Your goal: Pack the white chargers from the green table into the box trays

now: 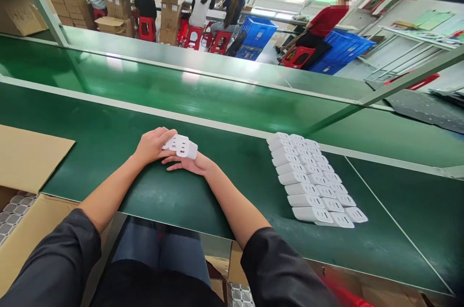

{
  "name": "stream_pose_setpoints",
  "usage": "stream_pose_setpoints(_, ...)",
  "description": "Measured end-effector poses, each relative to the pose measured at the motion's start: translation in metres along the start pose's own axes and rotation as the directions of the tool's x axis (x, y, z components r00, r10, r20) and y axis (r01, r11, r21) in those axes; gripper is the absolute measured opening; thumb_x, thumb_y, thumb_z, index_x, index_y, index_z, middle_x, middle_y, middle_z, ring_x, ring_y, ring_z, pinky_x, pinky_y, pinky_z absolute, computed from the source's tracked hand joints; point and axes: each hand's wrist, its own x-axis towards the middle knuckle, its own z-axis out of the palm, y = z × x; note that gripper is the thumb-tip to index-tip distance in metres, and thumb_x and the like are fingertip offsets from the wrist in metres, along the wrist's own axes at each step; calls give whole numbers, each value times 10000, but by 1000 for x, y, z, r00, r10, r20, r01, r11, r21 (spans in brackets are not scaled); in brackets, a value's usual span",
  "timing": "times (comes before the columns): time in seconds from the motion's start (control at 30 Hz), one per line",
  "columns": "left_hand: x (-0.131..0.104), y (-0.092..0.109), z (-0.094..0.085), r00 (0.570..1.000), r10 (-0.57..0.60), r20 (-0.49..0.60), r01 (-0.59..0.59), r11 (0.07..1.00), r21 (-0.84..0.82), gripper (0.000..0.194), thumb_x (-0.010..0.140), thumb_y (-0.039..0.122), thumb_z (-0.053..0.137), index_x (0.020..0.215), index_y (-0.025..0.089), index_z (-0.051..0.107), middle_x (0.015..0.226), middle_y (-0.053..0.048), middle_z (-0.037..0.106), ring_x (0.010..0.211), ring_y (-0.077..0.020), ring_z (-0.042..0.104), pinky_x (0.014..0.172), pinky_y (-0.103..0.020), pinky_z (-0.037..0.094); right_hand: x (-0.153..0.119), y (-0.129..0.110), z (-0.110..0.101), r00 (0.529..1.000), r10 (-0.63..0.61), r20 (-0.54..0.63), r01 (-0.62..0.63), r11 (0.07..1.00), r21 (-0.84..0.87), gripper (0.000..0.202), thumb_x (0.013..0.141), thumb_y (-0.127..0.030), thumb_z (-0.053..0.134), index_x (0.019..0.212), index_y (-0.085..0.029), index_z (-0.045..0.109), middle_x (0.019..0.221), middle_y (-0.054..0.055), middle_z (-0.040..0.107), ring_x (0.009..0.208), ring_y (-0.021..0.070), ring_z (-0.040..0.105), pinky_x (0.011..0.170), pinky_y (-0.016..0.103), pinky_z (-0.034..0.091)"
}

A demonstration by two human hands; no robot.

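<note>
Just above the green bench, several white charger plugs (186,148) are bunched between my two hands, their slotted port faces turned toward me. My left hand (154,145) is closed around the far left end of the bunch. From below and the right, my right hand (194,164) supports the chargers, its fingers stretched out to the left beneath them and its thumb hidden behind. To the right, a block of similar white chargers (311,179) lies in tight rows on the bench, port ends toward the right.
A green bench (174,205) runs across, with a pale rail (145,109) behind it. At left, a cardboard flap (29,157) overlaps the bench beside an open carton with partitioned white trays (16,212). Farther off are seated people, blue crates (257,31) and stacked cartons.
</note>
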Motion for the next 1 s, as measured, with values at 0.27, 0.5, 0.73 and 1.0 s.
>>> stream_pose_setpoints(0.27,1,7,-26,964,-194,182,162,971,174,511,898,658,530,1227,270,579,978,-40,672,871,-213,647,580,-280,372,-7,-11,-20,970,-84,-228,48,986,-157,254,852,-209,685,1105,-181,685,988,71,714,790,157,657,697,325,624)
stream_pose_setpoints(0.5,-1,14,-21,936,-77,344,-11,969,245,520,874,678,565,1194,269,606,949,-46,667,848,-234,644,659,-316,384,-18,-31,-31,929,-148,-338,106,985,-138,500,865,-164,576,1353,-269,554,1182,59,705,806,141,678,696,291,613)
stream_pose_setpoints(0.73,-3,19,-20,935,-4,354,-61,983,173,534,863,660,595,1220,263,619,1001,-58,681,885,-250,631,745,-363,386,-24,-36,-33,920,-268,-287,256,963,-80,661,646,-60,539,1276,-247,607,1384,37,601,1027,191,630,899,378,573)
stream_pose_setpoints(1.0,2,15,-36,918,-53,393,18,995,93,732,811,721,605,1352,233,535,1151,-77,678,1005,-278,616,911,-422,396,-27,-37,-29,956,-216,-200,189,971,-145,718,597,-102,656,1279,-318,596,1464,-8,501,1125,209,575,981,382,540)
